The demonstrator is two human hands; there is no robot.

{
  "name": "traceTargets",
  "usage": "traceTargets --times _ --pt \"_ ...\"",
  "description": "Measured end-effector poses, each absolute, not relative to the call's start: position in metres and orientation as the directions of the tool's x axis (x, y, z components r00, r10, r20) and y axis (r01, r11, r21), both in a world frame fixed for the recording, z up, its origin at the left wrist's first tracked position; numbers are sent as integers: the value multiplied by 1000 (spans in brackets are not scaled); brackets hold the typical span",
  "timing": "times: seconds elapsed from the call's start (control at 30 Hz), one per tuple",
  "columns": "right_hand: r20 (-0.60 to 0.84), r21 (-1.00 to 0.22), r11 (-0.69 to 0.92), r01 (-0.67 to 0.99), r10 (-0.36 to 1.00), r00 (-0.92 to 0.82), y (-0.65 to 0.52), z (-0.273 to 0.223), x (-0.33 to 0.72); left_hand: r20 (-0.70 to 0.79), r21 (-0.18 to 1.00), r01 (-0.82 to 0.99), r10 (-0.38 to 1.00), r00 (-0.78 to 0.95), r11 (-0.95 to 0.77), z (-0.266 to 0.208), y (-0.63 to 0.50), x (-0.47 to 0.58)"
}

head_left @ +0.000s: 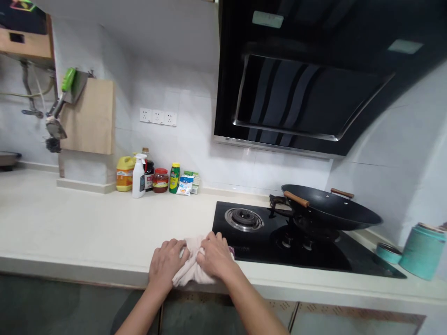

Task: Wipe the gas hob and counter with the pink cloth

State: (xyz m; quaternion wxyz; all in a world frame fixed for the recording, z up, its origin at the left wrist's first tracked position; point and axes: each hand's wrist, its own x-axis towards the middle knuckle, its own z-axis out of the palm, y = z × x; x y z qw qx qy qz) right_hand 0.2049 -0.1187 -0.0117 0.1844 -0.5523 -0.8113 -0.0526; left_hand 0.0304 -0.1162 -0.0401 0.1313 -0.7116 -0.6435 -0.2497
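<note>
A pale pinkish-white cloth (194, 265) lies bunched at the front edge of the counter, left of the stove's near corner. My left hand (166, 259) has its fingers curled over the cloth's left side. On the cloth's right side, my right hand (215, 253) grips it with bent fingers. A small purple patch shows just beside the right hand; what it belongs to cannot be made out. The black gas stove (258, 249) begins right of my right hand, with its left burner (244, 219) uncovered.
A wok (328, 207) with wooden handles sits over the stove's right burner. Along the wall stand a spray bottle (139, 177), a yellow jug (125, 174) and several condiments. A teal canister (422, 251) is at the right end. The range hood (296, 93) overhangs the stove.
</note>
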Motion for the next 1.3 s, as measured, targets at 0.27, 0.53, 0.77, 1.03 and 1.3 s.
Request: traceTargets --times 0.27,0.53,0.77,1.03,1.3 --pt "406 -90 81 993 913 -38 -72 3 254 595 195 960 802 45 -199 -42 -122 27" --pt "509 41 -319 947 822 255 -101 -16 410 599 189 968 800 21 -167 -41 -123 31" --pt "496 66 -332 941 829 257 -118 -23 403 561 205 967 828 9 -150 -36 -123 38" --pt "309 -78 -10 997 951 34 -91 -4 297 561 201 967 828 17 -156 -36 -124 39" --pt "298 -28 377 926 887 -352 -93 -6 200 628 257 952 777 -35 -165 -42 -122 35"
